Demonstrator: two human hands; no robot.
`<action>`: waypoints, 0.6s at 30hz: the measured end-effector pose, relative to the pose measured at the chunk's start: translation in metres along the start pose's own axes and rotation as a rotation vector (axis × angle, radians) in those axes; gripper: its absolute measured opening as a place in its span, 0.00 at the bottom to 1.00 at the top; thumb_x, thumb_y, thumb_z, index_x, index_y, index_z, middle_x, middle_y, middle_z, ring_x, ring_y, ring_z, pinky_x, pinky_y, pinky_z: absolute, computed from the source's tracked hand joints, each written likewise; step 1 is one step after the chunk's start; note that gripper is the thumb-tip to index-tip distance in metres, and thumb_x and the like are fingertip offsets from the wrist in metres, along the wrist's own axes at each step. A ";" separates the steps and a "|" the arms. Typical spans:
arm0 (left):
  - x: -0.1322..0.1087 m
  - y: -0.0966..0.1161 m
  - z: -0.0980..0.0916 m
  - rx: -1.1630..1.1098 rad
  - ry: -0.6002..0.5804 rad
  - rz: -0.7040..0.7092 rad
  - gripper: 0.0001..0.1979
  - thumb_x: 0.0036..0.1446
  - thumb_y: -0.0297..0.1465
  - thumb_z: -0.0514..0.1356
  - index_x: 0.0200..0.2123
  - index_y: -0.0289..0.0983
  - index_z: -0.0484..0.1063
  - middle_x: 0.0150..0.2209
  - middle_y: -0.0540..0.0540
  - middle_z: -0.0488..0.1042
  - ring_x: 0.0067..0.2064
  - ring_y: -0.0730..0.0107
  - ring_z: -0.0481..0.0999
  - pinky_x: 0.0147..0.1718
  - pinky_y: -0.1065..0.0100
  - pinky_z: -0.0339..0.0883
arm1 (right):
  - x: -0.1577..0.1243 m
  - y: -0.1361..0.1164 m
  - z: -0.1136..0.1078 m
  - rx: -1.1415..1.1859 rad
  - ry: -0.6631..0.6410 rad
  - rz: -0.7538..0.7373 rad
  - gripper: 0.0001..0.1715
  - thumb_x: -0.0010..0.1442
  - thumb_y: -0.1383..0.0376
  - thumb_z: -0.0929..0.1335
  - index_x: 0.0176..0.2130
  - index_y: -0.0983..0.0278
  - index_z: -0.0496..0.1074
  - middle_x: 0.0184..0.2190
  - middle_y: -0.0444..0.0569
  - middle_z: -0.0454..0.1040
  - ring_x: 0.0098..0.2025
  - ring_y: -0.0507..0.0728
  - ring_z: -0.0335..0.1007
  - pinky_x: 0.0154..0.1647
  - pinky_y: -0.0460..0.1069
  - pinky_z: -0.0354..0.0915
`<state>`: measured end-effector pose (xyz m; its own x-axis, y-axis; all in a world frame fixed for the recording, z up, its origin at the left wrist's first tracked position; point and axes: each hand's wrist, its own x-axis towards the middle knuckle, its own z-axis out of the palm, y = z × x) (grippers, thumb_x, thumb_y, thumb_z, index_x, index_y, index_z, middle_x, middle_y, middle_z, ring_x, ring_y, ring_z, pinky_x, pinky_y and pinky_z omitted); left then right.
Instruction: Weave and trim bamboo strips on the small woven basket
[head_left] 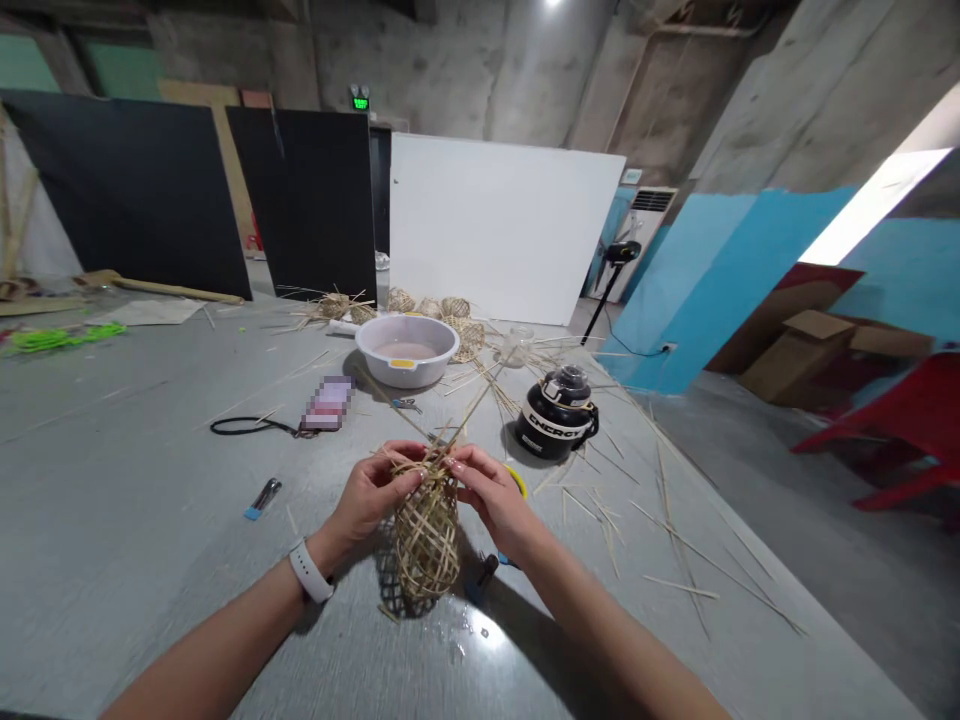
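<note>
A small woven bamboo basket point(427, 535) is held upright just above the grey table point(135, 480), loose strips sticking out of its top toward the far side. My left hand point(373, 495), with a white watch on the wrist, grips the basket's upper left rim, fingers curled closed. My right hand point(487, 490) pinches the strips at the upper right rim, fingers pressed together on them.
A white basin point(406, 348) stands behind, with several finished woven balls point(450, 310) past it. A black jug point(559, 415) sits to the right. Small scissors point(406, 405), a blue cutter point(262, 497), a black cord point(247, 427) and scattered bamboo strips point(675, 540) lie around. The table edge runs along the right.
</note>
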<state>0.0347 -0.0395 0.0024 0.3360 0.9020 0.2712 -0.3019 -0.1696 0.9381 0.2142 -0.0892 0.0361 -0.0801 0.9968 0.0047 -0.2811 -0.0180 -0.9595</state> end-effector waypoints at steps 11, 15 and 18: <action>0.002 -0.002 0.000 0.006 0.092 -0.055 0.11 0.48 0.38 0.70 0.30 0.35 0.81 0.46 0.41 0.75 0.47 0.61 0.75 0.47 0.65 0.68 | 0.003 0.003 -0.004 -0.350 0.255 -0.244 0.20 0.54 0.49 0.73 0.40 0.60 0.73 0.40 0.47 0.75 0.44 0.57 0.69 0.44 0.51 0.66; 0.003 0.000 -0.001 0.094 0.136 -0.007 0.11 0.48 0.38 0.70 0.30 0.35 0.81 0.42 0.42 0.74 0.43 0.64 0.75 0.44 0.66 0.68 | 0.000 -0.003 -0.003 -0.477 0.318 -0.402 0.19 0.58 0.49 0.70 0.35 0.62 0.72 0.30 0.46 0.72 0.32 0.54 0.67 0.33 0.48 0.64; 0.001 0.004 0.000 0.157 0.076 0.045 0.10 0.51 0.36 0.68 0.31 0.35 0.81 0.41 0.43 0.74 0.42 0.64 0.75 0.43 0.66 0.69 | -0.002 -0.004 0.004 -0.448 0.192 -0.376 0.19 0.59 0.49 0.69 0.37 0.63 0.72 0.27 0.44 0.72 0.27 0.52 0.64 0.28 0.47 0.61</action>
<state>0.0343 -0.0394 0.0064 0.2553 0.9183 0.3024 -0.1699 -0.2653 0.9491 0.2113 -0.0916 0.0411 0.1316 0.9256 0.3549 0.1757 0.3306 -0.9273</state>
